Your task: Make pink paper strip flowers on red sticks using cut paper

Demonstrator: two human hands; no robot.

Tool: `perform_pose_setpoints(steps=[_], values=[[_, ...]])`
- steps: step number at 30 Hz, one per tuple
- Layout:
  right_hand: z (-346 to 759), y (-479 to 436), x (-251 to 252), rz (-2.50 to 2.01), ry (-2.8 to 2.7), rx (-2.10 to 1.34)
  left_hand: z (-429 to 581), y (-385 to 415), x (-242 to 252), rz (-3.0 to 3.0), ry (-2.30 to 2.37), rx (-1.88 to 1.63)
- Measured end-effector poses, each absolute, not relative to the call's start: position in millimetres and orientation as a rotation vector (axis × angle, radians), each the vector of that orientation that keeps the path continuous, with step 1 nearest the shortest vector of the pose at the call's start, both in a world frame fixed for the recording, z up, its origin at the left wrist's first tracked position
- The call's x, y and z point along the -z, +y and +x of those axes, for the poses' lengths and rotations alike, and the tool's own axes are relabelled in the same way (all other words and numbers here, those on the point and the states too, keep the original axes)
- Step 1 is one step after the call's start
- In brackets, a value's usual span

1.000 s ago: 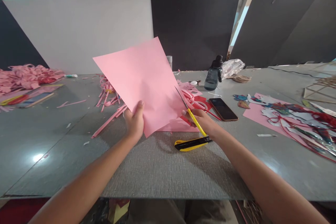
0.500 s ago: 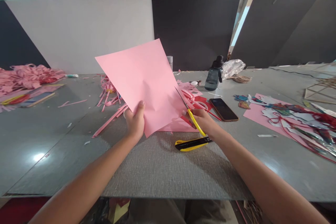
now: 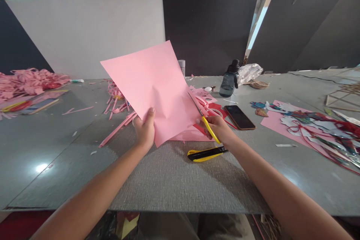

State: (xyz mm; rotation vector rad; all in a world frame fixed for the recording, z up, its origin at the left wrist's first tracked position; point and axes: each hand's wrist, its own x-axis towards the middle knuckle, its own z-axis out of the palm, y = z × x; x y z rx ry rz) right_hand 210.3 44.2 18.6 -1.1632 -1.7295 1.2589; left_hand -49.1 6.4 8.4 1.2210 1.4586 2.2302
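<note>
A large pink sheet of paper [image 3: 143,86] is held up and tilted above the table, with a crease near its middle. My left hand [image 3: 145,131] is closed on its lower left edge, thumb on the near face and the other fingers behind. In my right hand [image 3: 216,127] is a pair of yellow-handled scissors [image 3: 207,123], its blades at the sheet's right edge. The far blade and some fingers are hidden by the paper and handle. Just below lies a yellow and black utility knife [image 3: 204,154], partly covered by my right forearm.
Red and pink paper [image 3: 191,135] lies under the raised sheet. A phone [image 3: 240,117], a dark bottle [image 3: 229,78] and a plastic bag [image 3: 250,73] are to the right. Pink paper strips [image 3: 33,82] are heaped at the far left; coloured cutouts [image 3: 317,123] lie at the right.
The pink sheet has shifted very slightly left. The scissors' handles look closer together and my right hand has tightened a little. My left hand stays in place.
</note>
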Motion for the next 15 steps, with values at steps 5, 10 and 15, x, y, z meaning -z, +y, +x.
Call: perform_pose_setpoints(steps=[5,10,15], values=[[209.4,44.7,-20.1,-1.232,-1.700,-1.238,-46.9,4.9,-11.8,1.210,1.471,-2.232],[210.2,43.1,-21.9,-1.252,-1.709,-1.237,-46.7,3.5,-12.6,1.217,1.477,-2.241],[211.3,46.8,-18.5,-1.267,-1.719,-1.205,-47.6,4.0,-11.5,1.248,1.492,-2.235]])
